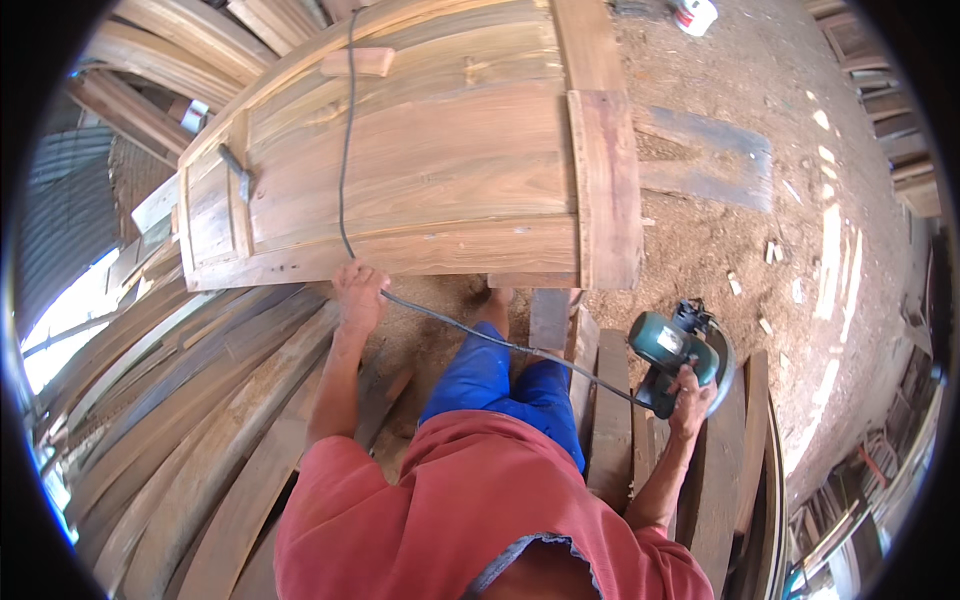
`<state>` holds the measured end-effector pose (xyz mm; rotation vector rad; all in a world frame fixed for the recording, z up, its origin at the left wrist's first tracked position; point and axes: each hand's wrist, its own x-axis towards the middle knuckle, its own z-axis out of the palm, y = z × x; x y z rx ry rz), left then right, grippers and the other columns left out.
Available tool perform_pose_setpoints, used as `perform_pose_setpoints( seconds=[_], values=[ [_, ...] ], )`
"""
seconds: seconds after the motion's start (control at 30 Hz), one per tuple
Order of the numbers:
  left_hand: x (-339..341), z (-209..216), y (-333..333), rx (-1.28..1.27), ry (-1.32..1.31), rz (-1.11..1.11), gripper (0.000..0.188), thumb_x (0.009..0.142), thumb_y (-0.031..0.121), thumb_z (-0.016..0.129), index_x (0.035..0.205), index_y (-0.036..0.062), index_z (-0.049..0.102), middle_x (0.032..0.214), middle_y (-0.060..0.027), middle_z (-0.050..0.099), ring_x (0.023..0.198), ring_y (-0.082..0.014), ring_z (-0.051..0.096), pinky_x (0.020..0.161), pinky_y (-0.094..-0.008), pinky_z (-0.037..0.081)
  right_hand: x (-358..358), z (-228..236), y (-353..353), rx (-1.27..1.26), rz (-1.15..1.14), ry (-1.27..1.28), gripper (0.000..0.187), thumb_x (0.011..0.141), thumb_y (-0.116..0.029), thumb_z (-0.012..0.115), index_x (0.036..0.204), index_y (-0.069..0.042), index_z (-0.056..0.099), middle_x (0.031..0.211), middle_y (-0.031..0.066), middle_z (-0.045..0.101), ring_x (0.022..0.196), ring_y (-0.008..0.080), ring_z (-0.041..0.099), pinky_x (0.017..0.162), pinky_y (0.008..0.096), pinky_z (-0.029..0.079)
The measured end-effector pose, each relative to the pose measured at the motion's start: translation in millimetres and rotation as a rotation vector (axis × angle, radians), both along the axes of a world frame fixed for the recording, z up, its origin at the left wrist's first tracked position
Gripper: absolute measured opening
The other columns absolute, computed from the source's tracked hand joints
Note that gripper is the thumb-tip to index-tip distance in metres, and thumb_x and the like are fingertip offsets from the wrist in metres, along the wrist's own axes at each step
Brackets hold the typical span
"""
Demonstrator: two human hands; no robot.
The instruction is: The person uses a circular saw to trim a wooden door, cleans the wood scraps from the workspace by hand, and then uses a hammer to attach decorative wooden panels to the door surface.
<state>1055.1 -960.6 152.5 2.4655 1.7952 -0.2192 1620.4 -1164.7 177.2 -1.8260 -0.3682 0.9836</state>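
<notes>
My right hand point(691, 403) is wrapped round the handle of a green circular saw point(664, 343), held out to my right over stacked boards. From the saw a dark power cord point(480, 331) runs left across my legs. My left hand point(361, 291) is closed round that cord at the near edge of a large wooden panel door point(410, 150). Beyond the hand, the cord goes on over the door's face to the far side. A small wood block point(358, 62) and a dark metal tool point(235, 172) of unclear kind lie on the door.
Long planks point(215, 430) are stacked to my left, with more boards point(612, 410) on my right. A grey flat board point(715, 155) lies on the sawdust-covered floor point(720, 240) among wood scraps. A white and red bucket point(694, 16) stands at the far right.
</notes>
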Motion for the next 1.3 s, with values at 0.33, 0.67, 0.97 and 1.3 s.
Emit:
perform_pose_setpoints(
  seconds=[0.33,0.67,0.97,1.3],
  values=[
    [86,76,24,0.000,-0.724,0.134,0.012,0.097,0.008,0.061,0.107,0.0056,0.066,0.128,-0.0245,0.064,0.103,-0.0408,0.070,0.087,-0.0417,0.057,9,-4,-1,-0.069,0.027,0.016,0.021,0.088,-0.020,0.067,0.101,-0.004,0.062,0.067,0.0007,0.055,0.056,0.0103,0.049,0.053,0.0263,0.038],
    [40,44,-11,-0.179,-0.329,0.152,0.010,0.091,0.003,0.061,0.101,0.0043,0.062,0.122,-0.0193,0.068,0.110,-0.0405,0.066,0.096,-0.0481,0.052,0,-3,6,-0.087,0.015,-0.016,0.014,0.089,-0.017,0.066,0.093,-0.005,0.062,0.063,-0.0004,0.055,0.055,0.0089,0.048,0.052,0.0255,0.037],
    [5,25,-17,-0.192,-0.408,0.081,0.019,0.083,-0.006,0.057,0.097,0.0054,0.062,0.117,-0.0207,0.067,0.117,-0.0387,0.063,0.098,-0.0446,0.051,1,-2,7,-0.074,-0.011,0.003,0.011,0.088,-0.014,0.066,0.090,-0.005,0.060,0.064,-0.0005,0.054,0.054,0.0092,0.049,0.052,0.0251,0.039],
    [-11,-11,-11,-0.062,-0.053,-0.005,0.018,0.077,-0.005,0.062,0.093,0.0051,0.063,0.103,-0.0204,0.071,0.104,-0.0422,0.065,0.091,-0.0465,0.052,3,1,19,-0.103,0.017,0.075,0.025,0.088,-0.011,0.066,0.110,0.000,0.060,0.075,0.0001,0.056,0.057,0.0089,0.050,0.050,0.0257,0.040]
  ],
)
